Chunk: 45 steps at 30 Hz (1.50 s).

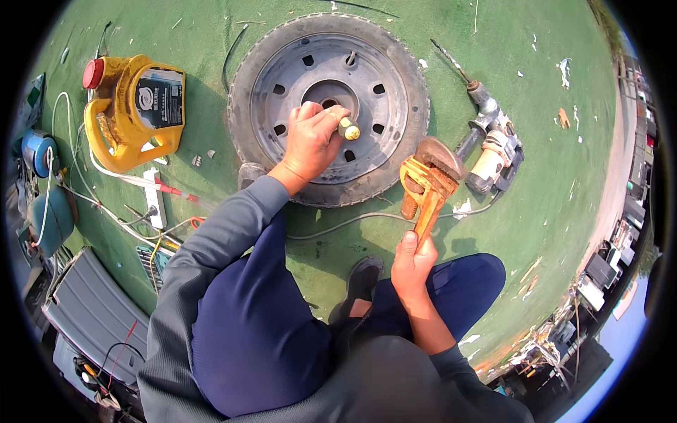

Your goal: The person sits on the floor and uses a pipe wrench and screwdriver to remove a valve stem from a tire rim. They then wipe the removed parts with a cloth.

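Observation:
A wheel with a grey steel rim [381,70] and a black tyre [247,106] lies flat on the green ground in front of me. Over the rim's hub, my left hand [314,141] is closed around a short metal bar [349,130] with a yellowish, worn end pointing up toward me. The bar's lower part is hidden by the hand and fingers, so I cannot tell whether it touches the hub. My right hand [414,268] grips the handle of an orange, rusty pipe wrench [429,185], its jaw end raised near the tyre's lower right edge.
Right of the wheel lies a hammer drill [490,137] with a long bit, its cord running below the tyre. A yellow jug [144,106] with a red cap stands at left. Nearer me are a white power strip [154,199], tangled cables and a grey ribbed panel [95,310].

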### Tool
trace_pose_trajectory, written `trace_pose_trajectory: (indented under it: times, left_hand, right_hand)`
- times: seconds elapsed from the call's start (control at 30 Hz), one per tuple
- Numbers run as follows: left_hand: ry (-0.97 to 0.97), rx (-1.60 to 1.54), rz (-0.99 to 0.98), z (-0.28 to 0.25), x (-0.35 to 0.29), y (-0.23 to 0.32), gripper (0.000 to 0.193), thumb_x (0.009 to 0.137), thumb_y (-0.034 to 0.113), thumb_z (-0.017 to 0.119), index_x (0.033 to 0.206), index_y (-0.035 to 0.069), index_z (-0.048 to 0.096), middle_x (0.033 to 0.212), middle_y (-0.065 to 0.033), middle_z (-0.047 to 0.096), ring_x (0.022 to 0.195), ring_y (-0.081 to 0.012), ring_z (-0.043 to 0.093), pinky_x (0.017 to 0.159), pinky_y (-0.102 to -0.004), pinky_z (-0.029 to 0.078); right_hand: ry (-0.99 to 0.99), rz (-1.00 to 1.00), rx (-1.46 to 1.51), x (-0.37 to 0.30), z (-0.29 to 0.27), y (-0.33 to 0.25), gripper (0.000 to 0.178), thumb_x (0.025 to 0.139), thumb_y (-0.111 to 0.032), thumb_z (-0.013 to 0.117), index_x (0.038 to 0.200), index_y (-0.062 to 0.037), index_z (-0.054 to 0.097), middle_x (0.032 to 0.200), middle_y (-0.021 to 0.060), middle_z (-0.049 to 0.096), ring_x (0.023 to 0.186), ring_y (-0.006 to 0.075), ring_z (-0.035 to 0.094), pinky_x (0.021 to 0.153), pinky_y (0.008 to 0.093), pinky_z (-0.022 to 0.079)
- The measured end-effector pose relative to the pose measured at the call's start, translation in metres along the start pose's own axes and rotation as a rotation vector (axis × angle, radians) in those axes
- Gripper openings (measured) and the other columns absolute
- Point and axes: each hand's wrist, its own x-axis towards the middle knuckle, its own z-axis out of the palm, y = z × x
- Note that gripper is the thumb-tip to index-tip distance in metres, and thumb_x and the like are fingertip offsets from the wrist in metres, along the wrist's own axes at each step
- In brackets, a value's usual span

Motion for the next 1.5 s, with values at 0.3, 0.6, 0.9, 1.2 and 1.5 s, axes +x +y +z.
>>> trace_pose_trajectory:
  times: [0.3,0.6,0.9,1.2,1.5]
  left_hand:
    - [-0.054,-0.161,0.160,-0.031,-0.006,0.023,0.049,0.068,-0.007,0.075,0.116,0.004,0.071,0.115,-0.0109,0.076,0.099,-0.0331,0.068,0.087,-0.0411,0.055]
    - [-0.147,-0.131,0.014,-0.002,0.012,0.031,0.048,0.070,-0.009,0.068,0.117,0.002,0.066,0.119,-0.0161,0.069,0.102,-0.0398,0.064,0.088,-0.0449,0.054]
    - [-0.256,-0.215,-0.192,0.006,0.018,0.032,0.039,0.084,-0.001,0.068,0.120,0.010,0.061,0.118,-0.0120,0.070,0.095,-0.0425,0.071,0.076,-0.0506,0.060]
    - [-0.292,-0.150,-0.180,0.010,0.014,0.032,0.037,0.087,0.007,0.070,0.122,0.010,0.060,0.121,-0.0104,0.066,0.089,-0.0397,0.072,0.073,-0.0504,0.060]
    - [-0.220,-0.125,-0.164,0.013,0.008,0.028,0.042,0.084,0.008,0.073,0.124,0.013,0.060,0.122,-0.0075,0.067,0.092,-0.0377,0.073,0.072,-0.0478,0.061]
  right_hand:
    - [0.015,-0.015,0.059,-0.008,-0.012,0.005,0.044,0.108,-0.044,0.063,0.096,-0.0017,0.057,0.069,-0.0034,0.048,0.059,0.0058,0.044,0.052,0.0262,0.035]
    - [-0.034,0.049,0.113,-0.013,-0.004,-0.006,0.040,0.108,-0.037,0.062,0.094,-0.0006,0.057,0.068,-0.0013,0.050,0.062,0.0078,0.046,0.056,0.0292,0.039]
    - [-0.052,0.072,0.175,-0.005,0.007,-0.026,0.045,0.109,-0.043,0.062,0.094,-0.0011,0.057,0.072,-0.0024,0.051,0.062,0.0059,0.046,0.054,0.0262,0.036]
    - [-0.109,-0.043,0.068,0.029,0.036,-0.038,0.042,0.108,-0.039,0.063,0.092,-0.0014,0.056,0.071,-0.0003,0.049,0.060,0.0093,0.044,0.054,0.0298,0.038]
    - [-0.003,-0.343,-0.008,0.005,0.038,-0.043,0.047,0.109,-0.045,0.059,0.096,0.0004,0.057,0.070,-0.0017,0.051,0.061,0.0086,0.047,0.055,0.0272,0.037]
